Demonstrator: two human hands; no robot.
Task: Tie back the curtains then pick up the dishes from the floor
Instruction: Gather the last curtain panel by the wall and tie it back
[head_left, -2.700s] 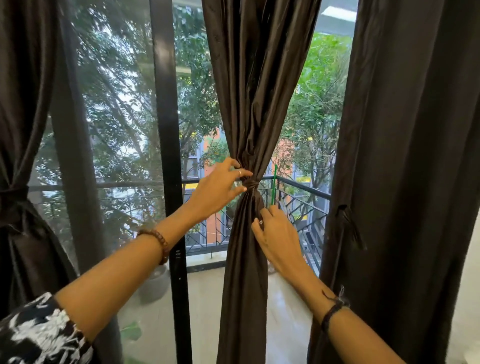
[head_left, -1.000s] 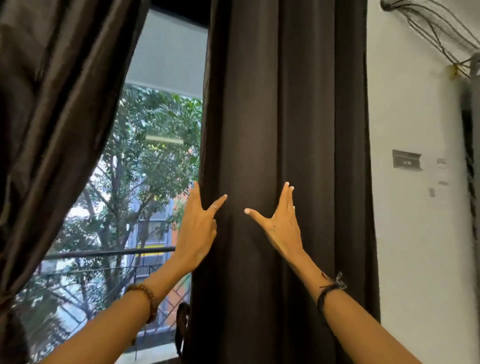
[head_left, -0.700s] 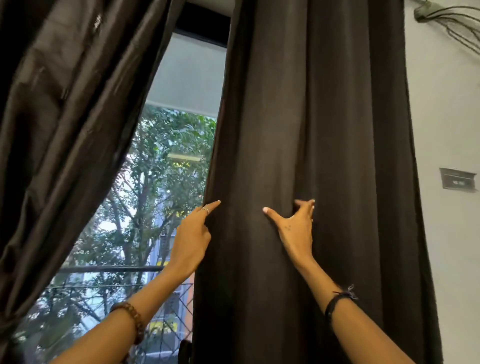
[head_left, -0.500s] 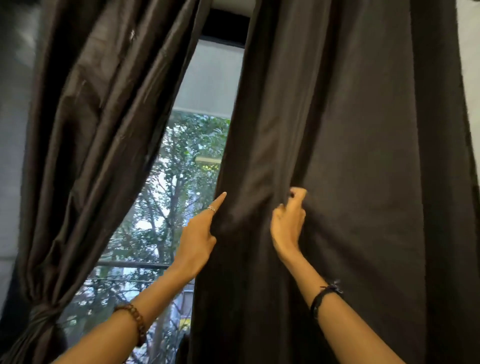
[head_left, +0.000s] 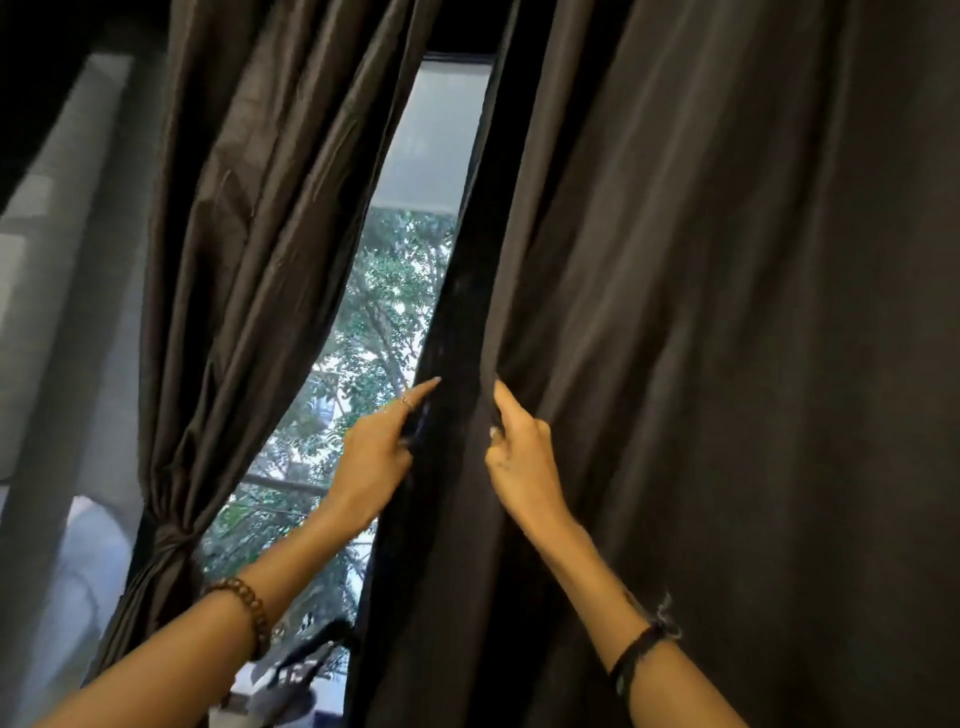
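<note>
A wide dark brown curtain (head_left: 727, 364) hangs loose over the right half of the view. My right hand (head_left: 519, 452) is closed on a bunched fold of it near its left edge. My left hand (head_left: 376, 452) holds that same left edge, index finger pointing up, other fingers curled behind the cloth. To the left, a second dark curtain (head_left: 249, 260) is gathered and tied with a knot (head_left: 171, 535) low down. No dishes are in view.
Between the two curtains a narrow strip of window (head_left: 384, 322) shows trees and a balcony rail. A pale sheer panel (head_left: 57, 364) hangs at the far left. A curtain tie tassel (head_left: 311, 649) dangles near the bottom centre.
My view swung left from the tied curtain to the loose one. Both hands went from flat on the cloth to gripping its left edge, and the fabric has bunched between them.
</note>
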